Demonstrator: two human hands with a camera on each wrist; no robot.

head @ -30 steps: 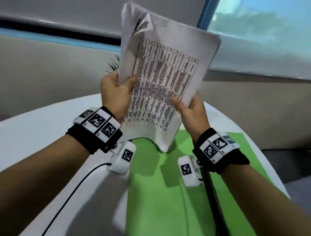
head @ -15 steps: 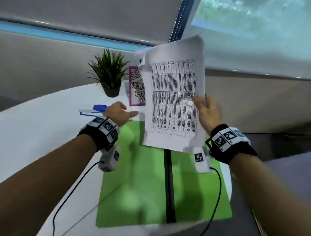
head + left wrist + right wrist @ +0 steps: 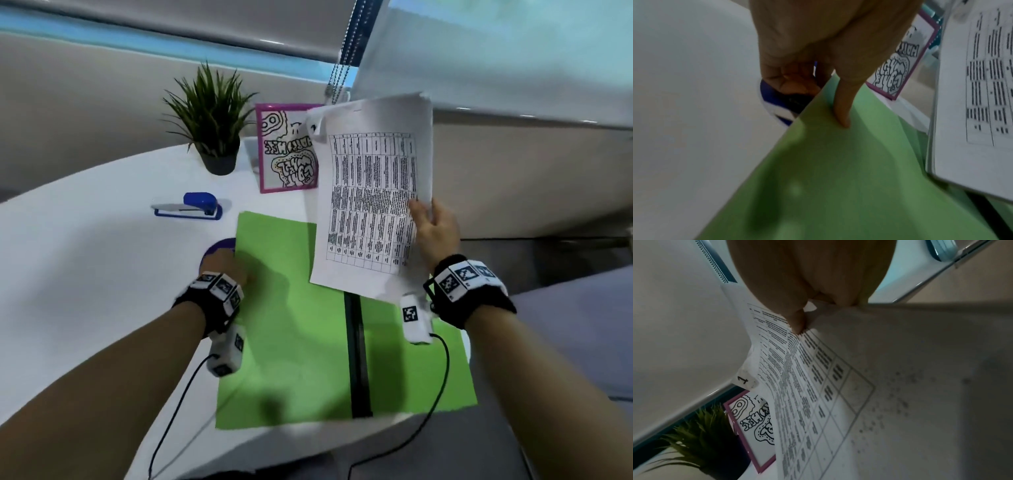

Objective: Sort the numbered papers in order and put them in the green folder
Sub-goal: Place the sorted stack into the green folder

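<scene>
The green folder lies shut on the white table, a black strip along its right side. My left hand grips its left edge; in the left wrist view the thumb lies on the green cover and the fingers curl under it. My right hand holds the stack of printed papers by its right edge, upright above the folder's far right part. In the right wrist view my thumb presses the top sheet, whose curled corner shows the number 1.
A blue stapler, a potted plant and a pink-framed drawing stand beyond the folder. A purple round object peeks from under the folder's left edge. The table's rim curves close on the right. Blind chains hang behind.
My left hand let go of the papers and dropped to the folder's left edge, where it now grips the cover. The right hand holds the stack alone, further right.
</scene>
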